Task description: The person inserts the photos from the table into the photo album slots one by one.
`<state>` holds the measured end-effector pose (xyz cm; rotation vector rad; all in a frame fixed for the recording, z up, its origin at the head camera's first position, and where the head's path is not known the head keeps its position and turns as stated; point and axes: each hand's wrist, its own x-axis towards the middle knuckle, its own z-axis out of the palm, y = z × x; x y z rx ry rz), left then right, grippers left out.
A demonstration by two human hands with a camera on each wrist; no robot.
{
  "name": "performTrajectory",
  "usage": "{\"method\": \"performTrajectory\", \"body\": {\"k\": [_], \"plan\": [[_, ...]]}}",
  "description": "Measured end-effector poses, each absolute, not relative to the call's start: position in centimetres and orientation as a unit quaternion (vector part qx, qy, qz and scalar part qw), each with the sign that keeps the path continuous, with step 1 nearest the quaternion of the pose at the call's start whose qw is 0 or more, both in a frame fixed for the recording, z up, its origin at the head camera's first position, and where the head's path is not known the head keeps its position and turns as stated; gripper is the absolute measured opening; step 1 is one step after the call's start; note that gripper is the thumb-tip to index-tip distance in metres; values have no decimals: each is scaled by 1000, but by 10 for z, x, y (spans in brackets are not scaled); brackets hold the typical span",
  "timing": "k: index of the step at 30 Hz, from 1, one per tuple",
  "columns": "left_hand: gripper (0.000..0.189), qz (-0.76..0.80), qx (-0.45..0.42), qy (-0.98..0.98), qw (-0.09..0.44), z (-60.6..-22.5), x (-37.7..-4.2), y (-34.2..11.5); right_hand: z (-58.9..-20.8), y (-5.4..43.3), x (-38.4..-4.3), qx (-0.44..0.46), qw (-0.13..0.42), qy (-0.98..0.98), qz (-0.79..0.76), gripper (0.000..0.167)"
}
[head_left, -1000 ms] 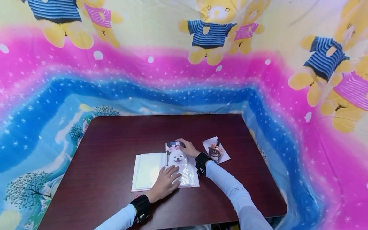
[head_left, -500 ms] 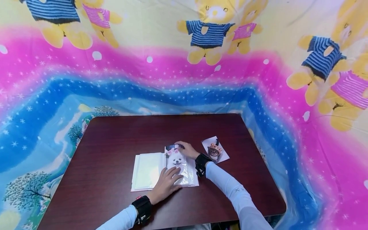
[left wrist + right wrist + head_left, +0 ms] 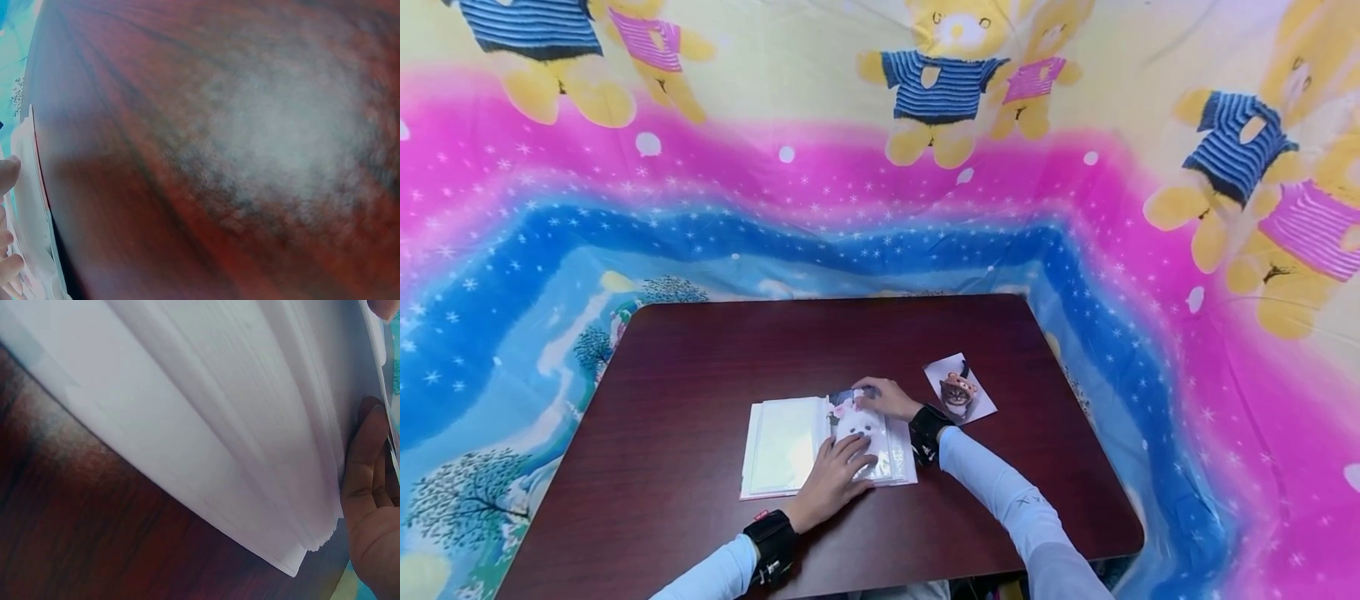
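A photo album [image 3: 785,446] lies spread on the table, its left page showing a blank white sleeve. On the right page, a photo [image 3: 842,414] of a white fluffy dog sits mostly inside the clear pocket, its dark upper edge close to the page's top. My left hand [image 3: 833,482] rests with spread fingers on the lower part of that page, covering the dog's muzzle. At the photo's top edge, my right hand [image 3: 889,398] pinches the photo. The right wrist view shows this hand [image 3: 375,487] beside the album's stacked pages [image 3: 250,425].
Right of the album lies a loose photo [image 3: 957,393] of a cat in a bear-like hat. The dark brown table [image 3: 715,350] has rounded corners, and a bear-printed cloth [image 3: 820,192] hangs around its far sides.
My right hand has moved down toward the album with the dog photo, which slid deeper into the pocket. The left hand stays on the page, now covering more of the dog.
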<state>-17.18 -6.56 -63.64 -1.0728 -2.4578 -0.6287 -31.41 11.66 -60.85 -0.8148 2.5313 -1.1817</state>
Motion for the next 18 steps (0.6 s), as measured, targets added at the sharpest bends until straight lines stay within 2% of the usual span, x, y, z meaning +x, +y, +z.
{"method": "performTrajectory", "body": {"k": [6, 12, 15, 18], "plan": [[37, -231, -385, -870, 204, -637, -173, -66, -605, 116, -311, -285, 124, 859, -407, 28], [38, -245, -379, -871, 192, -636, -173, -67, -606, 118, -309, -295, 115, 857, -406, 26], [41, -251, -374, -873, 187, -635, -174, -67, -607, 120, -303, -285, 114, 853, -423, 41], [44, -258, -366, -876, 180, -634, -176, -66, -608, 122, -289, -235, 114, 842, -472, 59]]}}
